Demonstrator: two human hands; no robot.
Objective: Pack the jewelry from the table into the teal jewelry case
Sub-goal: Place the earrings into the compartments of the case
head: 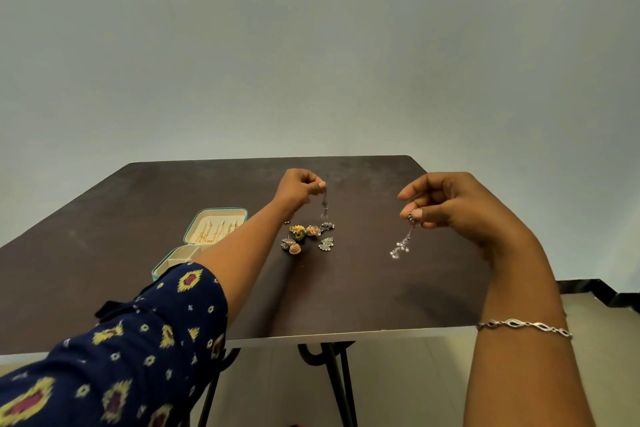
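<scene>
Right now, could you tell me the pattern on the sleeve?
The sleeve is navy with yellow-and-pink motifs; head view.

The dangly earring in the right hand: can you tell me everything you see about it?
The dangly earring looks like silvery metal. Its top is a small, dark, round beaded part, and a thin stem runs down to a bunch of little pale beads. It hangs slightly slanted and seems clear of the dark table, to the right of the jewelry pile. Only the right hand touches it, pinching the top between thumb and fingers.
</scene>
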